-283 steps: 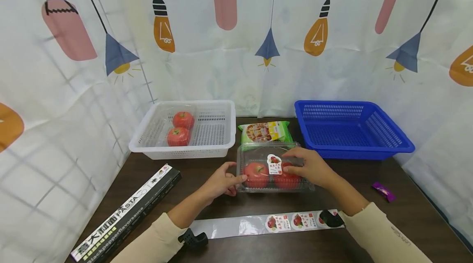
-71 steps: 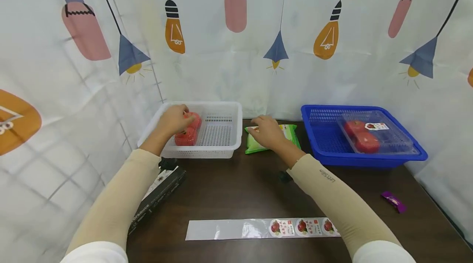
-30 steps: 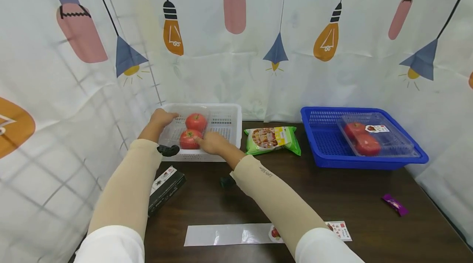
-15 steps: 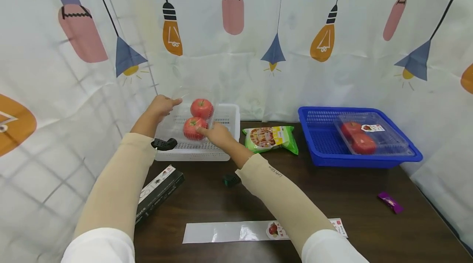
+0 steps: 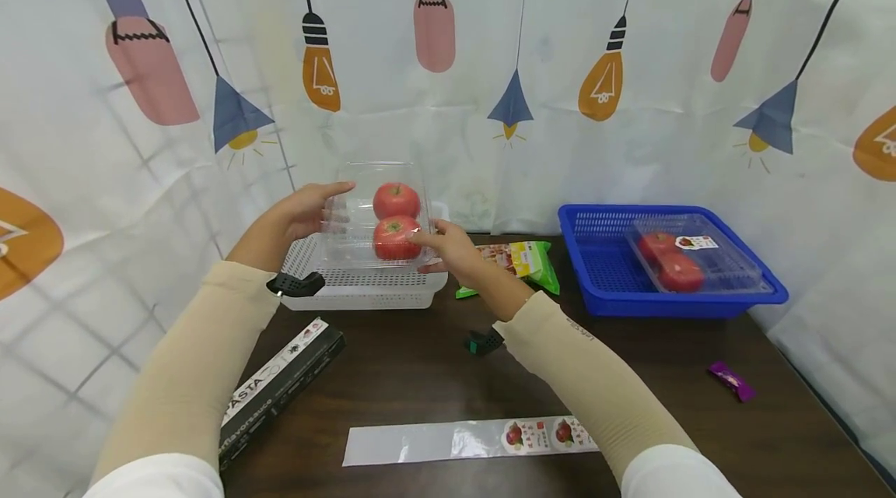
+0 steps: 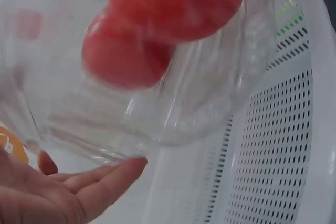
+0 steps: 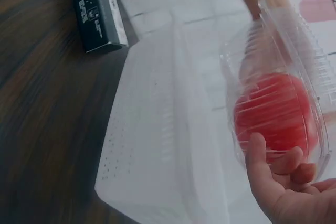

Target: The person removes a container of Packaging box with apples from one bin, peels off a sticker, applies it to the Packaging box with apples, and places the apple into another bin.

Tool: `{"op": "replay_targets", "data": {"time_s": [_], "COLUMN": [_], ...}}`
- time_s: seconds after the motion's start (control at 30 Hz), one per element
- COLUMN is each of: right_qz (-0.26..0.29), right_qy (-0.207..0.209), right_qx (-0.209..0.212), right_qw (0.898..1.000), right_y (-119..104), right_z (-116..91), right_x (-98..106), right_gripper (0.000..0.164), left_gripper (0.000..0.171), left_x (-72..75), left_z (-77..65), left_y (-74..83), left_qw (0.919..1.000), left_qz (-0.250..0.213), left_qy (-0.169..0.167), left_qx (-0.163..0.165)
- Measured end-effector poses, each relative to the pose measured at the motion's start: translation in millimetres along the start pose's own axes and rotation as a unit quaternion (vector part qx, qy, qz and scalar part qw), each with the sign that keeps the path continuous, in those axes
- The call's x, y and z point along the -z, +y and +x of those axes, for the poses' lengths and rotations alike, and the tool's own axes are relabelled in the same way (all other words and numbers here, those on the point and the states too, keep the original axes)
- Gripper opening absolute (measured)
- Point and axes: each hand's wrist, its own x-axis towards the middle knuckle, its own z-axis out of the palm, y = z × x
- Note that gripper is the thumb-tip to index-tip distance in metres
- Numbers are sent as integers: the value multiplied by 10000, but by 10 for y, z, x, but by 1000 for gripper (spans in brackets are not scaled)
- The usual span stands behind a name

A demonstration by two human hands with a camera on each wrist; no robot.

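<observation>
Both hands hold a clear plastic clamshell box (image 5: 350,237) with two red apples (image 5: 396,238) inside, tilted above the white basket (image 5: 371,299). My left hand (image 5: 297,214) grips the box's left side; in the left wrist view its fingers (image 6: 113,182) reach under the edge. On the lower right side is my right hand (image 5: 455,253), its thumb on the plastic beside the nearer apple. The right wrist view shows the right hand's fingers (image 7: 287,162) curled at the box's end. No label shows on the held box.
In the blue basket (image 5: 591,303) lies a labelled apple box (image 5: 735,268). A green snack bag (image 5: 535,263) is partly behind the right hand. A black pasta box (image 5: 287,385), a label strip (image 5: 413,443) and a purple wrapped candy (image 5: 731,381) lie on the dark table.
The first apple box went from the table into the blue basket. Both hands then took hold of the second box, lifted it from the white basket and brought it slightly right.
</observation>
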Motion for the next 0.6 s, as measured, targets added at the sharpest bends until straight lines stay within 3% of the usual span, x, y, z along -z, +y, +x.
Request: {"op": "replay_targets", "data": {"time_s": [0.1, 0.23, 0.4, 0.6], "right_qz": [199, 189, 122, 50], "right_qy": [-213, -419, -578, -704], "right_qx": [-22, -18, 30, -34], "right_qw": [9996, 9989, 9983, 9975], "right_y": [-34, -52, -35, -3], "right_z": [-111, -290, -489, -726], "right_x": [115, 290, 485, 606], "right_gripper": [73, 66, 57, 61], "left_gripper": [75, 93, 102, 105], "left_x": [-38, -100, -166, -182], "left_z": [24, 73, 97, 56], "left_y": [-42, -111, -185, -290], "left_qw": [9974, 9925, 9907, 9839], "left_qz": [-630, -1120, -1183, -1160], "left_qy": [-360, -494, -649, -1302], "left_qx": [-14, 44, 185, 401]}}
